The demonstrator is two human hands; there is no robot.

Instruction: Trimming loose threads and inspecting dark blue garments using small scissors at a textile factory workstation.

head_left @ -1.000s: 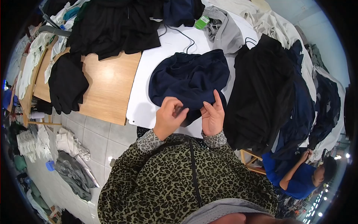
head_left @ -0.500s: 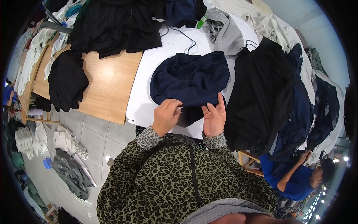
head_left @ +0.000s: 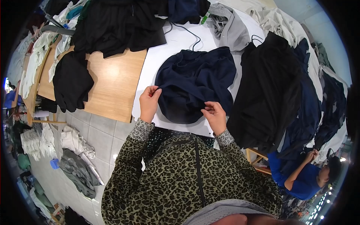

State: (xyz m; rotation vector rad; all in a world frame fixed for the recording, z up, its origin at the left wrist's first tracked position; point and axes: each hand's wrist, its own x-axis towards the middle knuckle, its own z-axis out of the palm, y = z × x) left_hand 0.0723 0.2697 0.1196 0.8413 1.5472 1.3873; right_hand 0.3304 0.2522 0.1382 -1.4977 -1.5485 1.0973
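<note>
1. The navy garment (head_left: 198,80) lies bunched on the white tabletop (head_left: 151,69), its near part folded over itself
2. The left hand (head_left: 148,107) pinches the garment's left edge between thumb and fingers
3. The right hand (head_left: 217,119) is at its near right part, thumb and fingertips close together – cannot tell whether cloth is caught between them
4. Just right lies a large black garment (head_left: 268,93); on the far side, a grey garment (head_left: 234,32) – left, a wooden tabletop (head_left: 116,86)

A navy garment (head_left: 198,80) lies rumpled on a white tabletop (head_left: 178,39).
</note>
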